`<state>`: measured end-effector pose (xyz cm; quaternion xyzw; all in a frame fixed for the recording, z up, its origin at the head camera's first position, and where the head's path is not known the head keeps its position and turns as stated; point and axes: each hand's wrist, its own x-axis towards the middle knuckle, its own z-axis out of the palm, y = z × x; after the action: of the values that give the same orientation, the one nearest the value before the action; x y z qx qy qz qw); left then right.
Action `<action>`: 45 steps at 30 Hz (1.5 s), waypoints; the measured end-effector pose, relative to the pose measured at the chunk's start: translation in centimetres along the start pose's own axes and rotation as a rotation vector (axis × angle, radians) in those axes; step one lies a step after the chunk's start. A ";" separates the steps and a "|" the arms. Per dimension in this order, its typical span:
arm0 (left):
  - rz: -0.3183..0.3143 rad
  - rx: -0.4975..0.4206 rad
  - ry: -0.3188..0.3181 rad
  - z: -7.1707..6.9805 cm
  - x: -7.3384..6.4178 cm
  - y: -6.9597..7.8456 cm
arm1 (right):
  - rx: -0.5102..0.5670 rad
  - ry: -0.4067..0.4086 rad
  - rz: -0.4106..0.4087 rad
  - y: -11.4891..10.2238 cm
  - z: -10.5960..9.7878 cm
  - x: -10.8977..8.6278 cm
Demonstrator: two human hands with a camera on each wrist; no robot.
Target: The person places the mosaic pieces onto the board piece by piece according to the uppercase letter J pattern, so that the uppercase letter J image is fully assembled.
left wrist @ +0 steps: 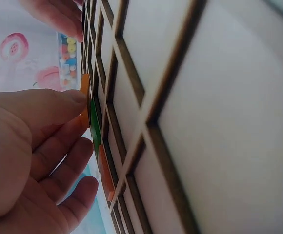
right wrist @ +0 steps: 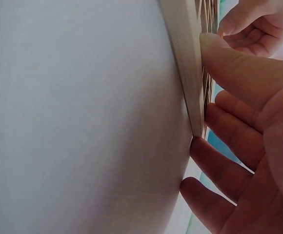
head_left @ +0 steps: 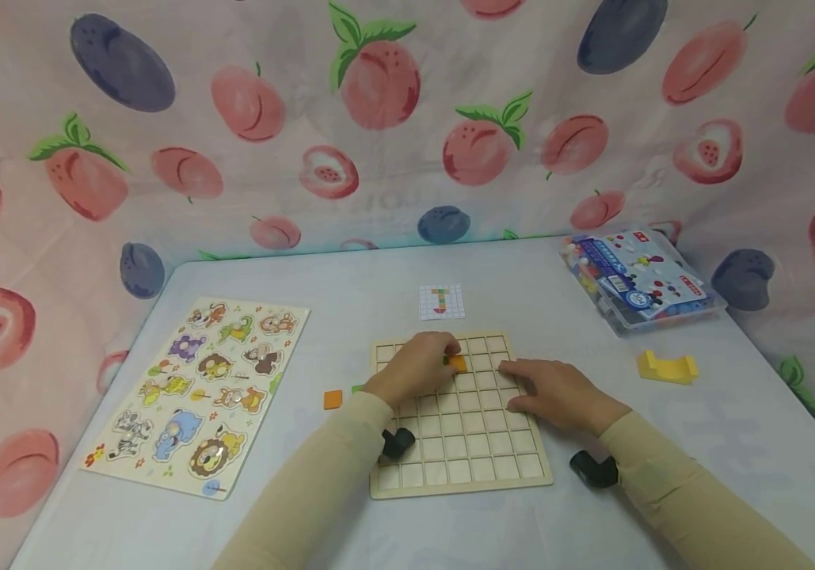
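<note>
A wooden grid board (head_left: 457, 471) lies flat in the middle of the table. My left hand (head_left: 417, 366) reaches over its upper part and pinches a small orange square tile (head_left: 458, 363) between thumb and forefinger. In the left wrist view that orange tile (left wrist: 84, 100) stands close over the grid, beside a green tile (left wrist: 95, 122) and an orange-red tile (left wrist: 105, 171) on the board. My right hand (head_left: 557, 392) rests at the board's right edge, its thumb and fingertips spread along the rim (right wrist: 183, 58).
A loose orange tile (head_left: 333, 400) and a partly hidden green tile (head_left: 357, 389) lie left of the board. Behind it is a pattern card (head_left: 441, 302). An animal puzzle board (head_left: 196, 396) lies left; a plastic case (head_left: 638, 281) and yellow holder (head_left: 667, 367) stand right.
</note>
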<state>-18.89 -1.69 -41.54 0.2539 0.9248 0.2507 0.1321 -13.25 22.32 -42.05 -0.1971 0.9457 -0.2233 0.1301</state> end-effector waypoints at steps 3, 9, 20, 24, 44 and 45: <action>0.001 0.006 -0.002 0.0 0.1 0.1 | 0.006 -0.003 0.012 -0.1 0.0 0.0; -0.002 0.016 -0.012 -0.1 0.3 0.4 | 0.002 -0.001 0.003 0.0 0.0 0.0; -0.016 0.049 -0.025 0.2 0.8 0.5 | -0.003 -0.002 -0.001 0.0 0.0 0.0; -0.008 0.055 -0.027 0.3 1.0 0.5 | -0.004 0.000 -0.003 -0.1 0.0 0.0; -0.037 0.041 -0.020 0.2 0.8 0.4 | 0.002 -0.016 0.021 -0.2 -0.1 0.0; -0.038 0.035 -0.020 0.1 0.6 0.4 | 0.004 -0.018 0.023 -0.2 -0.1 0.0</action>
<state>-19.22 -1.02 -41.53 0.2410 0.9323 0.2294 0.1418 -13.23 22.13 -41.87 -0.1880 0.9463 -0.2220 0.1413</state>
